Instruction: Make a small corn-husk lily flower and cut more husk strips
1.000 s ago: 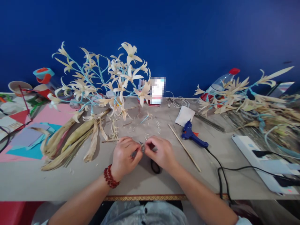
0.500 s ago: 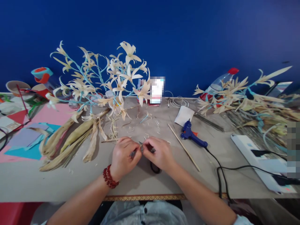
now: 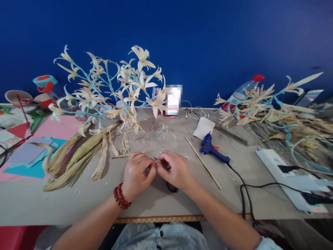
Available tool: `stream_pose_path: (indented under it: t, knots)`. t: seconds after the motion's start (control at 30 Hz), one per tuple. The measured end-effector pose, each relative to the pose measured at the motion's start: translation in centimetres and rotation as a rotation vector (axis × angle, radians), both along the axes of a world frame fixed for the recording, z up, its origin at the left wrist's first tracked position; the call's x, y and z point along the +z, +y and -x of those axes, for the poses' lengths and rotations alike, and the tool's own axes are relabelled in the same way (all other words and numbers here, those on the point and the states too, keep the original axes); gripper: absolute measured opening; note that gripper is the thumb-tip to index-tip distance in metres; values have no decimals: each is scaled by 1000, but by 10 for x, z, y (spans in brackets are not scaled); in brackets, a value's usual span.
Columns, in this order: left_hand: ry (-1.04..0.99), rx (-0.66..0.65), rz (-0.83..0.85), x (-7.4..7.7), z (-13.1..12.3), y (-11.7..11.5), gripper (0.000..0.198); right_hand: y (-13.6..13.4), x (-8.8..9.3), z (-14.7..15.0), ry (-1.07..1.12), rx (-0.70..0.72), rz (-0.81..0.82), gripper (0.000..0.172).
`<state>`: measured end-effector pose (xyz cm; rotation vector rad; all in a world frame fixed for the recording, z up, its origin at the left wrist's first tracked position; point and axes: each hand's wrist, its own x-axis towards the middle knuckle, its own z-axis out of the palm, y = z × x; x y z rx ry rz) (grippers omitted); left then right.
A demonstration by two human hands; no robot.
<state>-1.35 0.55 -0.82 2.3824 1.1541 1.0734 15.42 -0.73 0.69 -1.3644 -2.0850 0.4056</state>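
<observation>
Over the middle of the table, my left hand [image 3: 139, 170] and my right hand [image 3: 175, 170] meet fingertip to fingertip. My left hand, wearing a red bead bracelet [image 3: 121, 197], is closed in a pinch; a small piece between its fingertips is mostly hidden. A small grey end [image 3: 147, 171] shows by its fingers. My right hand is closed around what look like scissors [image 3: 171, 188]: a black loop hangs below the palm and a pointed tip shows at the fingers. Pale scraps [image 3: 144, 141] lie just beyond both hands.
Pale husk flowers on blue stems [image 3: 142, 83] stand behind left, above dried corn husks [image 3: 85, 152]. On the right lie a wooden stick [image 3: 203, 163], a blue glue gun [image 3: 212, 149] with its cord, and a white power strip [image 3: 273, 170]. More husk flowers [image 3: 256, 100] lie back right.
My right fingers have shifted slightly at the pinch, and the pointed tip sits a little differently. The whole view has moved slightly; otherwise both hands stay in place.
</observation>
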Motion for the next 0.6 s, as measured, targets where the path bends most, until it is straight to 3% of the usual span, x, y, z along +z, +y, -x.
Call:
stream_pose_path:
  t: [0.13, 0.33, 0.4, 0.5, 0.6]
  knots:
    - [0, -15, -12, 0, -1, 1, 14, 2, -6, -5, -18, -10, -45, 8]
    - [-25, 25, -21, 0, 1, 1, 13, 3, 1, -21, -13, -160, -123, 7]
    - [-24, 26, -22, 0, 2, 1, 12, 2, 4, -19, 11, -101, -104, 3]
    - [-29, 6, -19, 0, 1, 1, 12, 0, 4, -9, -14, 3, -56, 11]
    - [-28, 2, -13, -1, 0, 0, 13, 0, 1, -3, -51, 12, -75, 6]
